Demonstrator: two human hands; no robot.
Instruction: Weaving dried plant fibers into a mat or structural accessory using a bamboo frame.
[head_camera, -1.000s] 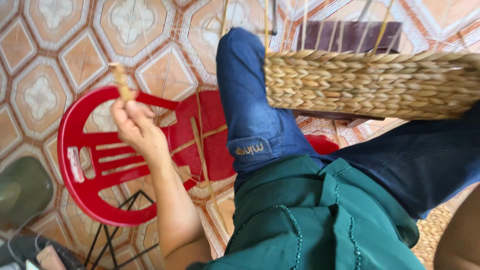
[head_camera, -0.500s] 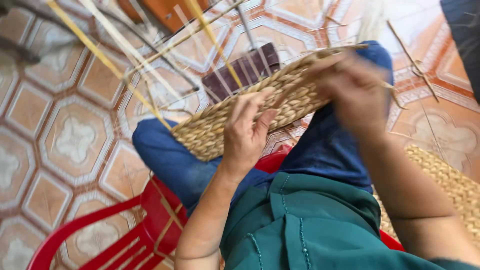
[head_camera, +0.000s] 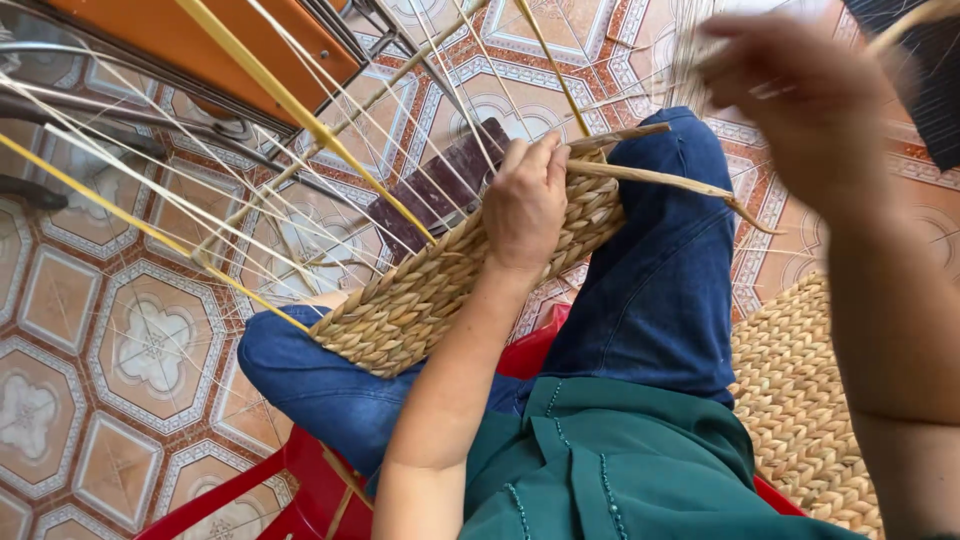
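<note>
Patterned floor tiles (head_camera: 140, 340) in cream and terracotta spread beneath the scene, with a red plastic chair (head_camera: 300, 480) under the seated person and a dark maroon slatted stool (head_camera: 440, 190) farther off. Across the person's blue-trousered knees (head_camera: 650, 270) lay a half-woven tan basket panel of braided straw (head_camera: 430, 290), its long axis slanting from the near left up to the far right. Loose pale upright strands (head_camera: 250, 170) fanned out of its far edge toward the far left, so the work pointed away from the body. The left hand (head_camera: 525, 205) pressed down on the panel's far right end, fingers curled over the top edge, clamping the weave; it was clearly the nearer hand to the work. A single flat straw strand (head_camera: 660, 180) ran from just beside those fingers out to the right. The right hand (head_camera: 800, 95) was raised well above and right of the panel, blurred; it seemed pinched on thin strands, though I could not tell its grip for sure. A second finished woven straw mat (head_camera: 800, 410) lay on the near right.
</note>
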